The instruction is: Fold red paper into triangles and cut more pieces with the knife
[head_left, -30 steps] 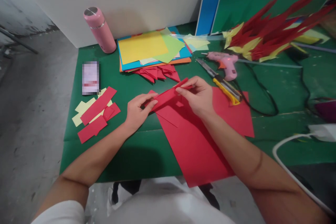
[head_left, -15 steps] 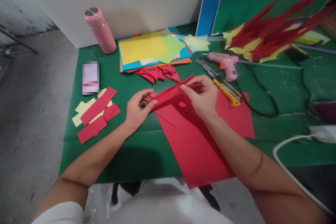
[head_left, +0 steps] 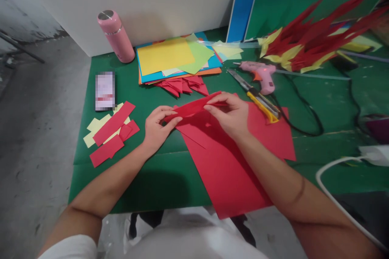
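A folded strip of red paper (head_left: 194, 108) is stretched between my two hands, above a large red paper sheet (head_left: 225, 174) that lies on the green table and hangs a little over its front edge. My left hand (head_left: 159, 127) pinches the strip's left end between thumb and fingers. Around its right end my right hand (head_left: 229, 113) is closed, thumb in front and fingers behind. A yellow utility knife (head_left: 263, 107) lies just right of my right hand, with its blade out. Behind the strip sit several folded red paper pieces (head_left: 185, 85).
A pink bottle (head_left: 117, 38) and a phone with a blurred screen (head_left: 105, 91) stand at left, above red and yellow paper scraps (head_left: 106, 151). Coloured sheets (head_left: 165, 54) are stacked at back. A pink glue gun (head_left: 261, 73), its cord, and a red-yellow paper flame (head_left: 306, 44) occupy the right.
My right hand has shifted slightly left and down along the strip. The strip has turned a little and sits flatter, while my left fingers have closed further over its end.
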Motion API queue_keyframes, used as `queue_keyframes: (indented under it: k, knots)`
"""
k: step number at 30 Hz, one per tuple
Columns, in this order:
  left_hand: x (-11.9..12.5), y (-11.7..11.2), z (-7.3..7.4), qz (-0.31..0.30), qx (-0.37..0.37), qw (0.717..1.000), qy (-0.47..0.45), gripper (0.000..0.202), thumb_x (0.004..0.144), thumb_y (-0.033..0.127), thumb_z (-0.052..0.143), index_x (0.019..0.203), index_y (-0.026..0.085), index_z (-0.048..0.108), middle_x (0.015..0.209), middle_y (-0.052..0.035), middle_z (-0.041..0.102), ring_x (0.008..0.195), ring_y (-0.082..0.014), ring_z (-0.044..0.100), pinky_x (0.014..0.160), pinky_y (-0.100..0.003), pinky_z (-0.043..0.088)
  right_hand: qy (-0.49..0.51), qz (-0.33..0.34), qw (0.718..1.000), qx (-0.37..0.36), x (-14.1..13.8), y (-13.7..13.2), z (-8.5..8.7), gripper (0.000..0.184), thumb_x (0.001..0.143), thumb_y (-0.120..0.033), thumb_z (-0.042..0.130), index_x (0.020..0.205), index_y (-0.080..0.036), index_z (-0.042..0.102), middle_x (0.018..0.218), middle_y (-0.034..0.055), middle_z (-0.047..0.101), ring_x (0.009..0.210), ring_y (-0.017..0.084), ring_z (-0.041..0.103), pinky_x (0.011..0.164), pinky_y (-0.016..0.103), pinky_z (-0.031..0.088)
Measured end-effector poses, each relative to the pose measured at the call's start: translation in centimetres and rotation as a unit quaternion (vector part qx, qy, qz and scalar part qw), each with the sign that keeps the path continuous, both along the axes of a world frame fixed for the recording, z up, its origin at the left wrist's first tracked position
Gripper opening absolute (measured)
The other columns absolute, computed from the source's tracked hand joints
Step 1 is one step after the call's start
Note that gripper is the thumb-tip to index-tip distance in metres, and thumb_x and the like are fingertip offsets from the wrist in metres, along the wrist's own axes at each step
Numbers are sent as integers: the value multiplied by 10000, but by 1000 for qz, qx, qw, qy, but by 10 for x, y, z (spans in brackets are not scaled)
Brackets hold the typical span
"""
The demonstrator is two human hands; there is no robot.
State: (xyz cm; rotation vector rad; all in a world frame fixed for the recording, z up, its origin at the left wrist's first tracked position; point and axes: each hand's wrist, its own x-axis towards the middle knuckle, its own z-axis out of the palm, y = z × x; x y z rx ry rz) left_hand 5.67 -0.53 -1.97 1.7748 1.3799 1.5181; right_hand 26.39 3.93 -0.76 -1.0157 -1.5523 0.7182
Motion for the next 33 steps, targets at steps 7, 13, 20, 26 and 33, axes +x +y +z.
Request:
queue_keyframes:
  k: [7,13,20,26,33]
  knots:
    - [1,-1,1,17,6,1000,-9,275,805,472,739,737,207,710,797,-25,717,764,-149,684,709,-284,556,16,-12,1000,-16,0,2,-2,183,733,-310,787,683,-233,629,674,-11,646,640,143,616,598,280,523]
    - [2,-2,3,43,4,999,12,339,815,485,721,660,195,639,786,-24,709,742,-146,678,684,-279,541,34,-7,998,-60,-1,2,-1,191,707,-300,793,652,-230,624,647,-18,633,607,135,603,569,274,514]
    - [5,-5,3,41,4,998,-38,322,774,421,779,640,185,605,790,-18,682,754,-137,664,694,-272,536,93,-1,988,-121,-1,2,-2,246,662,-335,824,633,-227,605,625,-31,610,516,123,568,406,245,475]
    - [7,-4,-2,45,-46,991,-121,350,753,464,786,709,188,575,810,-11,638,760,-125,637,695,-256,535,66,-5,993,-102,-2,1,-1,237,668,-359,836,639,-240,633,623,-18,638,533,134,594,407,246,487]
    - [5,-8,7,-45,-16,999,18,277,879,301,661,1140,212,624,829,-11,622,759,-129,598,713,-263,523,28,29,997,-64,-3,-2,0,218,711,-355,814,651,-229,646,681,2,686,628,150,638,567,286,534]
